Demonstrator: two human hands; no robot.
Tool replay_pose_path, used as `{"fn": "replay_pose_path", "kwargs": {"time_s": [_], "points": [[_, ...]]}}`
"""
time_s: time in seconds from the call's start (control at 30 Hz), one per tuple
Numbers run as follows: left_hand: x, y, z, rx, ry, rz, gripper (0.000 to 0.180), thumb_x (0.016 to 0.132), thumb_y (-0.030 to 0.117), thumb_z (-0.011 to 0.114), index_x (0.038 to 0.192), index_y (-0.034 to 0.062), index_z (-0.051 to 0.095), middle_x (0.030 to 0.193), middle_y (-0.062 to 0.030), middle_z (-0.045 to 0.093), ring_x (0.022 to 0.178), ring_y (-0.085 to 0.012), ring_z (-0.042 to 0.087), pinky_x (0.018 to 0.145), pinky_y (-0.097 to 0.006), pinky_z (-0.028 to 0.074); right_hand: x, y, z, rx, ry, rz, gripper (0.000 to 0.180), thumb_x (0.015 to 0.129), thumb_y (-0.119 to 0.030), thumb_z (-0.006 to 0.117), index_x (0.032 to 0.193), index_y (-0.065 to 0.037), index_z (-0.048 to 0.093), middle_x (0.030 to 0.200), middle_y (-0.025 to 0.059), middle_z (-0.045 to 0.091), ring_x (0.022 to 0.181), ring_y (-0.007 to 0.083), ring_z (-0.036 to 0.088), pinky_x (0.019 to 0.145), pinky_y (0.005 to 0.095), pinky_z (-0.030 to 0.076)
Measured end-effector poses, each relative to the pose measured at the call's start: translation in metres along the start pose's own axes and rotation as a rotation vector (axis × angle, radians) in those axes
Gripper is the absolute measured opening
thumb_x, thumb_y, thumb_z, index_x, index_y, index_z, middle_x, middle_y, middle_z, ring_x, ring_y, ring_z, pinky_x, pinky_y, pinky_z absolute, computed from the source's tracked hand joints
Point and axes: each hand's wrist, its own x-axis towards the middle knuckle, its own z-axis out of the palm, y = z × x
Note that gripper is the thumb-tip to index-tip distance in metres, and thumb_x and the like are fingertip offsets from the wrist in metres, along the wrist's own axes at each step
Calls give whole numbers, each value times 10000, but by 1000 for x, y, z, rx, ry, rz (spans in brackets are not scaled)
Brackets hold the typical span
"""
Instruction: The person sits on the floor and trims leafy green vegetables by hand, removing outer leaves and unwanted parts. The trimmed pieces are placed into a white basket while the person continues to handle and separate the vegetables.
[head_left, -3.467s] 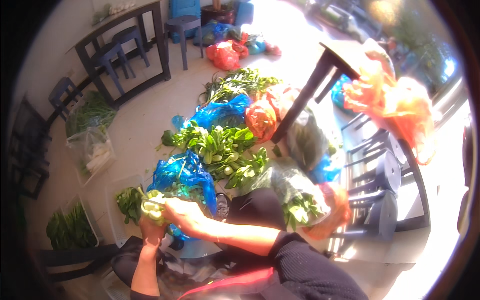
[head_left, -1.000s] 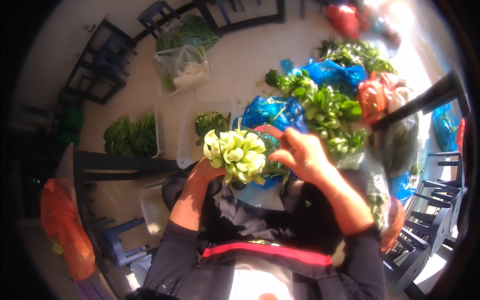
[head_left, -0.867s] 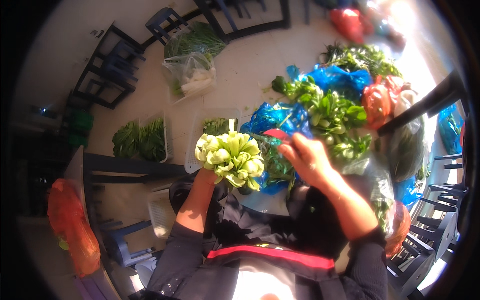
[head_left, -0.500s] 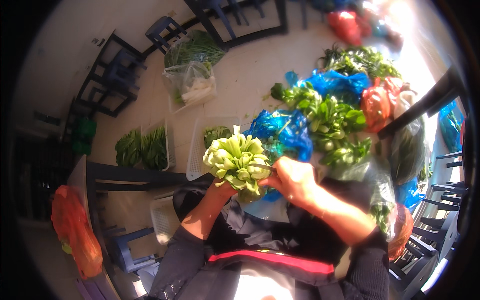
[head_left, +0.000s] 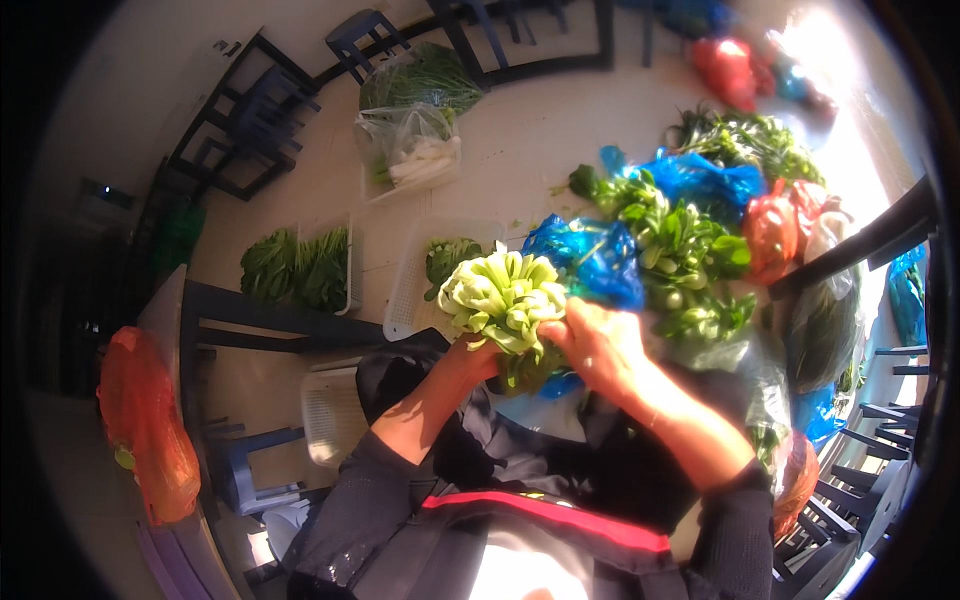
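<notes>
A bunch of leafy greens (head_left: 505,295), like bok choy, is held up in front of me with its pale stem ends toward me. My left hand (head_left: 472,366) is closed around the bunch from below, its leaves hanging beneath. At the bunch's right side, my right hand (head_left: 600,345) is closed, with its thumb and fingers against the outer stems. The small dark-bladed knife seen in this hand a moment ago is hidden now. Just beyond the bunch stands a white basket (head_left: 402,300) with some greens in it. A blue plastic bag (head_left: 590,262) lies to its right.
Loose greens (head_left: 690,245) are heaped on the floor at right, beside red bags (head_left: 775,232). Dark green bunches (head_left: 300,265) fill a basket at left. Farther off is a clear bag with white vegetables (head_left: 425,160). A table edge (head_left: 270,318) and a stool (head_left: 260,470) are close on my left.
The surroundings have shifted rightward in view. The bunch and both hands appear slightly farther right too. The knife blade that lay across the stems is out of sight now.
</notes>
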Motion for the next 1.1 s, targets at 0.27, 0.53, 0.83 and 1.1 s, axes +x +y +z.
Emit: {"fn": "replay_pose_path", "kwargs": {"time_s": [0.27, 0.53, 0.83, 1.1], "points": [[-16, 43, -4, 50, 168, 107, 629, 738, -24, 708, 1327, 57, 505, 1156, -91, 633, 1053, -225, 632, 941, -390, 521, 14, -8, -8, 282, 38, 175, 375, 937, -391, 633, 871, -25, 591, 717, 183, 638, 641, 351, 627, 596, 400, 487], [-16, 181, -136, 389, 692, 94, 367, 773, -10, 731, 1129, 11, 645, 1004, -105, 696, 891, -204, 688, 774, -353, 584, 21, 19, -54, 333, 159, 355, 217, 916, -115, 687, 809, 13, 548, 633, -3, 548, 549, 29, 383, 483, 223, 330], [86, 119, -343, 1314, 1284, -128, 668, 640, 168, 810, 1205, -12, 502, 1061, -217, 661, 996, -351, 655, 841, -427, 532, 41, 24, -67, 217, 84, 566, 162, 912, -91, 689, 845, 4, 576, 664, -39, 520, 569, 13, 401, 502, 186, 320], [126, 55, -401, 1680, 1273, -363, 982, 789, 240, 755, 1521, 73, 122, 1405, -290, 390, 1271, -428, 458, 1013, -491, 449, 46, 47, -50, 206, 79, 773, 60, 905, -75, 593, 889, -33, 553, 583, -29, 489, 397, 32, 391, 355, 192, 265]]}}
